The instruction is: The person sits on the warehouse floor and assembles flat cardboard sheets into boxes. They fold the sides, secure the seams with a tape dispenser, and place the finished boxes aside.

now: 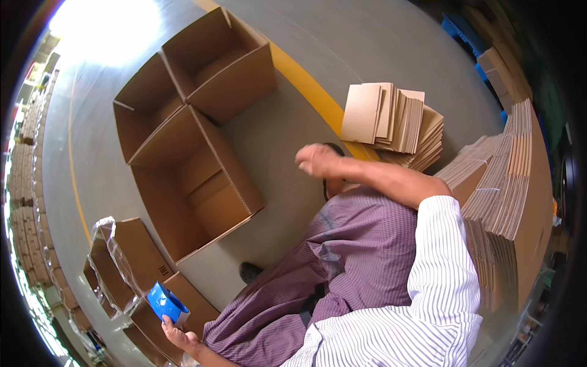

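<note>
my left hand [179, 336]: fingers clamped on lower end of blue pack [164, 301], near carton [140, 244] with clear film [116, 257]. i'd pinch firmly without crushing, clear of film. right hand [321, 161]: blurred, curled over floor [269, 131]; cannot tell if fingers meet. open boxes [241, 82] stand ahead.

From centre, grouped cartons [208, 147] stand at 10 o'clock, other cartons [136, 241] at 8, a cardboard stack [382, 122] at 2, cardboard bundles [520, 177] at 3, the left hand [178, 335] at 7
</note>
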The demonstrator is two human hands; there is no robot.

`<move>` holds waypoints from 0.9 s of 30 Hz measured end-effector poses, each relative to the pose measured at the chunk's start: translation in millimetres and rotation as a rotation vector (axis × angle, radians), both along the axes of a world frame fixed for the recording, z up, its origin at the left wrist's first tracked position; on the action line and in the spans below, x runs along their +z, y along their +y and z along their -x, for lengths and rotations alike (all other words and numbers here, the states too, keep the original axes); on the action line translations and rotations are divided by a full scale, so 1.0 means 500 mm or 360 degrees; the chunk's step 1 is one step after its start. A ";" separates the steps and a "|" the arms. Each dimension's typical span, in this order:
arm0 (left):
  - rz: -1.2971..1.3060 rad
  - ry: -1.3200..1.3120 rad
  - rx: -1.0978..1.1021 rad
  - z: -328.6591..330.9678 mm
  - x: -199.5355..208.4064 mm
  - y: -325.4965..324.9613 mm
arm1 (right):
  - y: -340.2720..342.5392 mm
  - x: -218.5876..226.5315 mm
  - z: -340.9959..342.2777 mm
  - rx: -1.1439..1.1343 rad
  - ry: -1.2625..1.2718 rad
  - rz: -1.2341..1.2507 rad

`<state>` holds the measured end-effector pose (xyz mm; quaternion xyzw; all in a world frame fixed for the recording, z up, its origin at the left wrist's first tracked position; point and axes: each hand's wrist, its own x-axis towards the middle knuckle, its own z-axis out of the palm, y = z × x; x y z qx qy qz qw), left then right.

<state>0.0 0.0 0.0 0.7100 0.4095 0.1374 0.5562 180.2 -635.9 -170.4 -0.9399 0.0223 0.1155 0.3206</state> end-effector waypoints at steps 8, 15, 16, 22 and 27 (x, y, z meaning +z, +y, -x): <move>0.0030 0.0057 0.0199 -0.011 0.012 -0.038 | -0.230 -0.274 0.155 -0.1708 0.0307 -0.0272; 0.0093 0.0244 0.0198 -0.049 0.012 0.036 | -0.200 -0.404 0.163 -0.2574 -0.0379 -0.0544; 0.0124 0.0245 0.0196 -0.052 0.016 0.030 | -0.205 -0.413 0.157 -0.2680 -0.0426 -0.0591; 0.0327 0.0147 -0.0007 -0.074 0.020 0.009 | -0.269 -0.488 0.145 -0.2884 -0.0537 -0.0824; 0.0256 0.0170 0.0022 -0.054 0.024 0.020 | -0.278 -0.454 0.142 -0.2813 -0.0310 -0.1144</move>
